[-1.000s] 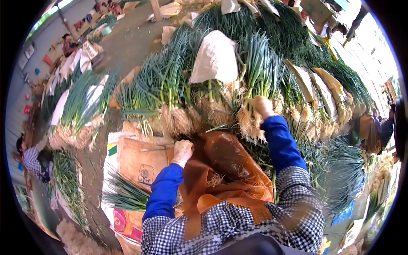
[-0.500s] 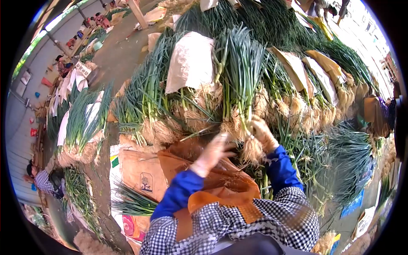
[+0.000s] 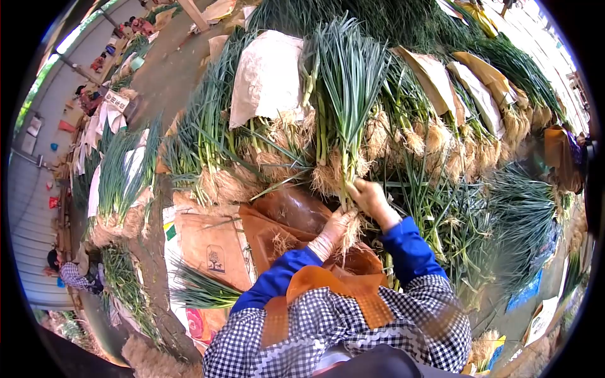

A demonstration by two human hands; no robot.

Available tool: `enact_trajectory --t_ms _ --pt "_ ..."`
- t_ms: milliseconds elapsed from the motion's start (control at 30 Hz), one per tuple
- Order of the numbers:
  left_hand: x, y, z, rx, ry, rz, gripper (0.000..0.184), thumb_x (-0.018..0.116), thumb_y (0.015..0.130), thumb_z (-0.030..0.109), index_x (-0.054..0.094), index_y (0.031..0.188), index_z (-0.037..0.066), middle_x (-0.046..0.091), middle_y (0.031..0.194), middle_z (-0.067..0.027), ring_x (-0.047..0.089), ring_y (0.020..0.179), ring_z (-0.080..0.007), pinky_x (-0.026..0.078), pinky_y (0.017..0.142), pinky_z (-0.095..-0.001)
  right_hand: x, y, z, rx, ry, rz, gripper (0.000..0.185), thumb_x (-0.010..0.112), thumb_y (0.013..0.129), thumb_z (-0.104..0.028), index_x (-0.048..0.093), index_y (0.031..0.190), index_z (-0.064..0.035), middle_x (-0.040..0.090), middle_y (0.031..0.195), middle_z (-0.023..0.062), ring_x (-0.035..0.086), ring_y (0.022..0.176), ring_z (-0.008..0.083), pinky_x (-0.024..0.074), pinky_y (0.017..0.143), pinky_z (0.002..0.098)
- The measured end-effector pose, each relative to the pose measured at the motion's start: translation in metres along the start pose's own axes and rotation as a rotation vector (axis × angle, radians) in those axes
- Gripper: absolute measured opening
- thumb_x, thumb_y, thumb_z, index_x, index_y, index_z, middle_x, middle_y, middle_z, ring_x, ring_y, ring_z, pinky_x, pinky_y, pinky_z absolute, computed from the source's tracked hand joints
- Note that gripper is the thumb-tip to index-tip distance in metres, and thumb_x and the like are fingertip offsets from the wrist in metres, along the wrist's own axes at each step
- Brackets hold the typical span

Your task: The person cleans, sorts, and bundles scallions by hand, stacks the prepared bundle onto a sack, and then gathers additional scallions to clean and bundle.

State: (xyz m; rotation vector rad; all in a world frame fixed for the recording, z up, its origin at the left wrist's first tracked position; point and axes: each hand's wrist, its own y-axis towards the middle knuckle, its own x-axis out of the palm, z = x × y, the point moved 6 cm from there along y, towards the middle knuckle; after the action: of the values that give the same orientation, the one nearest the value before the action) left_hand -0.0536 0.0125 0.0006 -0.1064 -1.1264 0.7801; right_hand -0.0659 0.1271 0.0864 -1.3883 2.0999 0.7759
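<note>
A bunch of green onions (image 3: 351, 94) lies in front of me, leaves pointing away and pale roots toward my body. My left hand (image 3: 339, 228) is closed around the root end of the stems. Just above it, my right hand (image 3: 370, 200) is also closed on the white lower stems, its fingers partly hidden. The stringy roots (image 3: 353, 236) hang out between and below my hands. Under them an orange-brown plastic sheet (image 3: 293, 211) spreads across my lap, with loose root bits on it.
More green onions with matted roots (image 3: 220, 184) are heaped ahead, some under a white sack (image 3: 268, 79). Loose leaves (image 3: 435, 227) lie to my right. A printed tan sack (image 3: 211, 246) and a small leaf bundle (image 3: 205, 290) are at left. Another person (image 3: 72, 274) sits far left.
My left hand has come in from the left, fingers formerly spread, and closed on the stems beside my right hand. The view has shifted slightly.
</note>
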Motion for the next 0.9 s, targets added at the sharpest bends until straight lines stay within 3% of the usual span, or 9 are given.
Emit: enact_trajectory --t_ms 133,233,300,400,500,633,700,833,900 --pt "-0.006 -0.01 0.019 -0.045 -0.069 0.002 0.016 0.056 0.086 0.003 0.06 0.102 0.003 0.059 0.079 -0.0034 0.058 0.07 -0.0128 0.05 0.062 -0.0229 -0.034 -0.078 0.078 0.379 0.257 -0.446 0.031 0.057 0.085 -0.034 0.064 0.087 -0.0042 0.063 0.076 0.0168 0.062 0.066 0.0242 0.0495 0.065 0.0354" --pt "-0.008 -0.019 0.023 -0.004 -0.053 0.032 0.013 0.057 0.085 0.002 0.062 0.097 0.004 0.057 0.072 -0.0011 0.056 0.063 -0.0101 0.048 0.057 -0.0207 -0.076 -0.081 0.146 0.414 -0.7 -0.535 0.037 0.059 0.083 -0.041 0.064 0.09 -0.005 0.065 0.078 0.0157 0.064 0.07 0.0257 0.0508 0.067 0.0374" --pt "-0.016 -0.011 0.019 0.062 0.197 0.07 0.013 0.06 0.084 0.005 0.061 0.097 0.005 0.057 0.075 0.0013 0.054 0.065 -0.0077 0.045 0.058 -0.0191 -0.069 -0.02 0.077 0.246 -0.32 -0.077 0.047 0.061 0.079 -0.049 0.059 0.104 -0.0087 0.065 0.082 0.0134 0.065 0.074 0.0262 0.0516 0.067 0.0373" --pt "0.004 -0.022 0.019 0.065 0.315 0.075 0.009 0.064 0.081 0.005 0.057 0.085 0.008 0.052 0.07 0.0042 0.048 0.059 -0.0056 0.039 0.054 -0.018 -0.03 0.042 0.012 0.135 -0.296 0.039 0.037 0.068 0.076 -0.04 0.06 0.098 -0.0103 0.06 0.065 0.0055 0.059 0.057 0.0176 0.0486 0.053 0.0304" --pt "-0.007 -0.02 0.023 0.034 0.152 0.118 0.008 0.059 0.081 0.0 0.056 0.082 0.007 0.053 0.067 0.0008 0.05 0.054 -0.0093 0.041 0.049 -0.0197 0.004 0.054 0.004 0.069 -0.246 -0.319 0.032 0.055 0.086 -0.041 0.057 0.089 -0.0087 0.064 0.074 0.0096 0.063 0.069 0.0289 0.0503 0.068 0.0389" --pt "-0.032 -0.007 0.032 0.112 -0.019 0.021 0.013 0.055 0.083 -0.001 0.058 0.095 0.004 0.059 0.076 -0.0021 0.059 0.066 -0.0122 0.051 0.061 -0.0233 -0.014 -0.055 -0.012 0.053 -0.015 -0.951 0.027 0.048 0.089 -0.035 0.06 0.094 -0.0117 0.063 0.077 0.0125 0.062 0.076 0.0292 0.0508 0.067 0.0415" --pt "-0.013 -0.017 0.038 0.181 -0.001 0.098 0.018 0.055 0.083 -0.001 0.057 0.101 0.003 0.059 0.077 -0.0031 0.06 0.071 -0.0135 0.052 0.065 -0.0238 -0.023 -0.103 0.06 0.003 -0.283 -1.03 0.03 0.049 0.087 -0.036 0.063 0.099 -0.0121 0.064 0.081 0.0131 0.063 0.08 0.0277 0.0507 0.068 0.0417" --pt "-0.02 -0.007 0.033 0.183 0.155 0.095 0.03 0.058 0.081 -0.004 0.054 0.11 0.001 0.057 0.079 -0.0018 0.059 0.074 -0.0125 0.05 0.067 -0.023 -0.053 -0.107 0.148 0.353 -0.798 -1.002 0.03 0.056 0.083 -0.037 0.068 0.091 -0.011 0.065 0.082 0.0122 0.063 0.077 0.0267 0.0508 0.065 0.0396" --pt "-0.016 -0.011 0.038 0.377 0.53 0.117 0.033 0.059 0.081 -0.003 0.052 0.112 0.002 0.056 0.079 -0.001 0.057 0.074 -0.0109 0.049 0.067 -0.022 -0.056 -0.04 0.067 0.112 -0.375 -0.445 0.039 0.058 0.081 -0.046 0.065 0.083 -0.0084 0.065 0.075 0.0129 0.063 0.071 0.0286 0.0507 0.064 0.039"
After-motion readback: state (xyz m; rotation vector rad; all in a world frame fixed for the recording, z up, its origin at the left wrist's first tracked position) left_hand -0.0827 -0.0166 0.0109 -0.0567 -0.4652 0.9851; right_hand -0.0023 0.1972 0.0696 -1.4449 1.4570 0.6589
